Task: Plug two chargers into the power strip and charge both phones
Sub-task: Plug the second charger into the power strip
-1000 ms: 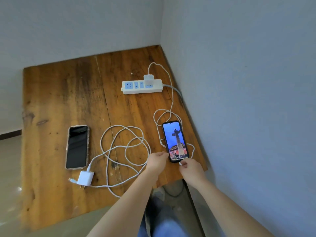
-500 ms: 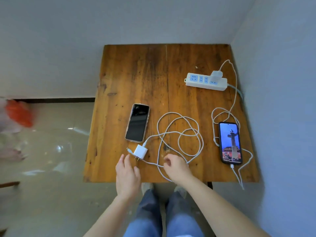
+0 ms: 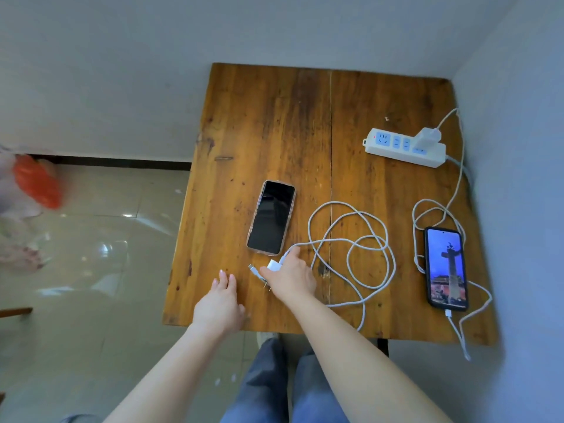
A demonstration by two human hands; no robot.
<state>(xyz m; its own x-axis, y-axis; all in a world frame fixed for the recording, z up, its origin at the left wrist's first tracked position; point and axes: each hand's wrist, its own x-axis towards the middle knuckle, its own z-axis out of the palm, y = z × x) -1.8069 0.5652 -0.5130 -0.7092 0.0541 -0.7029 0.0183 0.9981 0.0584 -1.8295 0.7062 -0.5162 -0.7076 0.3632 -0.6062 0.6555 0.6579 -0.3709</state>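
A white power strip [image 3: 393, 149] lies at the table's far right with one white charger [image 3: 428, 136] plugged into it. That charger's cable runs down to a lit phone [image 3: 447, 268] at the right edge and is plugged into its near end. A dark phone [image 3: 271, 217] lies mid-table. Just below it, my right hand [image 3: 291, 277] closes around the second white charger [image 3: 273, 265], whose prongs stick out toward me. Its long cable [image 3: 351, 248] coils to the right, and its free plug [image 3: 252, 268] lies beside the hand. My left hand [image 3: 221, 303] rests flat on the table, empty.
The wooden table [image 3: 274, 117] stands in a corner, with walls behind it and to its right. Tiled floor lies to the left, where a blurred red and white bag [image 3: 33, 181] sits. My knees are under the near edge.
My right hand moved left from the cable onto the second charger and closed on it. My left hand slid forward onto the table. The view shifted slightly left.
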